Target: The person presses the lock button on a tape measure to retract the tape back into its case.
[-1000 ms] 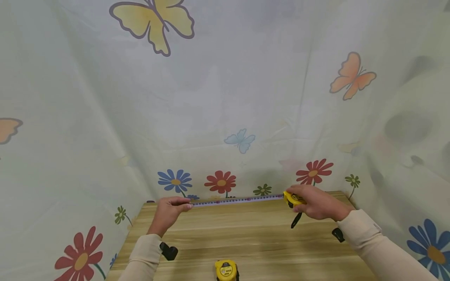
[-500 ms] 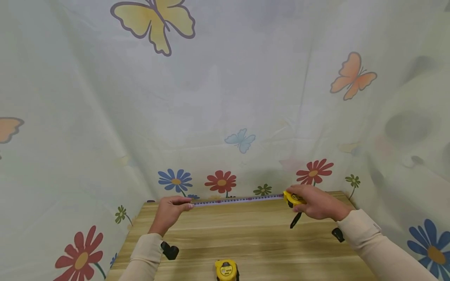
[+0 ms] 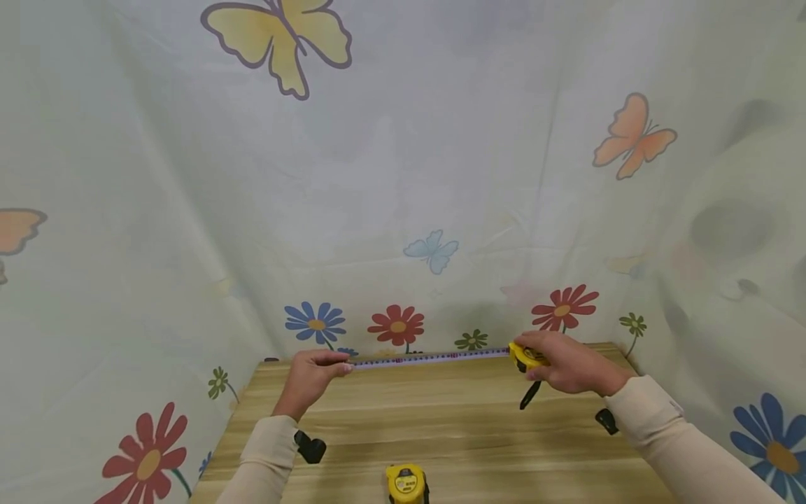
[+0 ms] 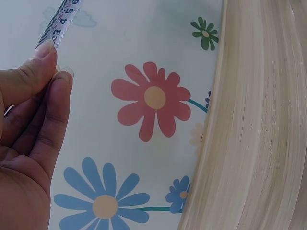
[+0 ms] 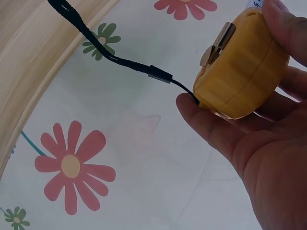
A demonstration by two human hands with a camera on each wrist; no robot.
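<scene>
My right hand (image 3: pixel 569 364) grips a yellow tape measure (image 3: pixel 527 355), whose black wrist strap (image 3: pixel 530 395) dangles below it. In the right wrist view the case (image 5: pixel 244 67) sits between thumb and fingers, with a metal clip on its side. A white blade (image 3: pixel 434 358) with printed numbers stretches straight across to my left hand (image 3: pixel 308 381). Thumb and fingers of that hand pinch the blade's free end; in the left wrist view the blade (image 4: pixel 60 21) runs up from the thumb tip. A second yellow tape measure (image 3: pixel 406 483) rests on the wooden table, apart from both hands.
The wooden table (image 3: pixel 453 420) ends at the back against a white curtain (image 3: pixel 403 175) printed with flowers and butterflies, which also hangs on both sides. Black wrist-worn devices (image 3: pixel 310 446) show beside both cuffs.
My left hand has shifted slightly to the right, so the stretch of blade between the hands is a little shorter. The right hand and the tape measure on the table stay put.
</scene>
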